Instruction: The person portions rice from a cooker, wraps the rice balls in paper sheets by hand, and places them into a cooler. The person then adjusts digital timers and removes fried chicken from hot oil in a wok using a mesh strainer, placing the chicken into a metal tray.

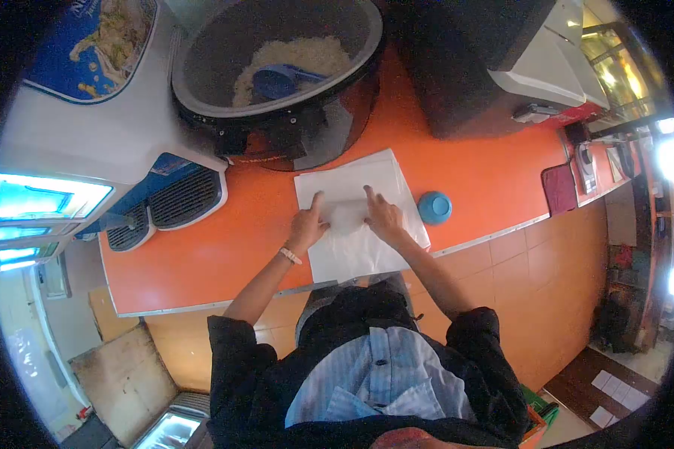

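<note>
A stack of white paper or plastic sheets (363, 258) lies on the orange counter in front of me. On top of it is a whitish translucent bundle (345, 217), its contents too unclear to make out. My left hand (306, 227) is at the bundle's left end, thumb against it and index finger stretched forward. My right hand (383, 218) is at the right end, fingers partly bent round it, index finger pointing forward. A blue bowl (434, 207) sits just right of the sheets.
A large round pot (329, 138) holding rice and a blue scoop (275, 81) stands behind the sheets. A white dispenser with drip trays (187, 198) is at the left. At the right are a dark appliance (457, 82) and a maroon cloth (559, 188). The counter's metal edge (494, 235) runs near my body.
</note>
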The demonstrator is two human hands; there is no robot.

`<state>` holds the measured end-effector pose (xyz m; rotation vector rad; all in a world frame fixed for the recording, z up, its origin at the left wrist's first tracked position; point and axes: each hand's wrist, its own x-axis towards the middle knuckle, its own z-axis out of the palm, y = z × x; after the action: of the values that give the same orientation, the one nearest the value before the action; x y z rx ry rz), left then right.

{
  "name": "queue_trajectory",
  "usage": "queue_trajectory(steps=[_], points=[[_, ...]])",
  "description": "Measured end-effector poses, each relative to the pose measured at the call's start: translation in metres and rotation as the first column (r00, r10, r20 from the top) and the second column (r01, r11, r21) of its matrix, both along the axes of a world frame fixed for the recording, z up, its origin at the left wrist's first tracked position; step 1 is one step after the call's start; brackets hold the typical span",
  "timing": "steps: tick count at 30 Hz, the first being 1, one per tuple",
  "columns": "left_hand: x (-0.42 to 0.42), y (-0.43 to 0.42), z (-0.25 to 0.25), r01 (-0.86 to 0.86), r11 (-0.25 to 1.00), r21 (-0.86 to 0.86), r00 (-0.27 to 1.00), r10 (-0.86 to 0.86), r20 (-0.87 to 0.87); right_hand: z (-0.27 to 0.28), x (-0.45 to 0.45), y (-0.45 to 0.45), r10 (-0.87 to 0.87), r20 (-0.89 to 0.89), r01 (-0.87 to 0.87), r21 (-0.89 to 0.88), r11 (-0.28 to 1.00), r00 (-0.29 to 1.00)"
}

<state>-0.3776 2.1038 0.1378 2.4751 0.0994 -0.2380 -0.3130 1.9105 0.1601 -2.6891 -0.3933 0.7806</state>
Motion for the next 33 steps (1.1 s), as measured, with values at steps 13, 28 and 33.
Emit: queue_trajectory(steps=[13,28,33], points=[[0.01,0.019,-0.022,0.302,0.748,0.59,0.752,-0.568,0.334,-0.037,0.003,0.015,0.219,0.604,-0.308,0.046,0.95,0.766],[0.011,-0.003,-0.015,-0.131,0.978,-0.161,0.984,0.147,0.096,-0.061,-0.025,0.001,0.099,0.656,-0.282,0.178,0.943,0.748],[0.016,-0.014,-0.021,-0.134,0.991,0.015,0.93,0.121,0.347,-0.016,0.02,0.008,-0.06,-0.146,0.109,0.355,0.929,0.987]])
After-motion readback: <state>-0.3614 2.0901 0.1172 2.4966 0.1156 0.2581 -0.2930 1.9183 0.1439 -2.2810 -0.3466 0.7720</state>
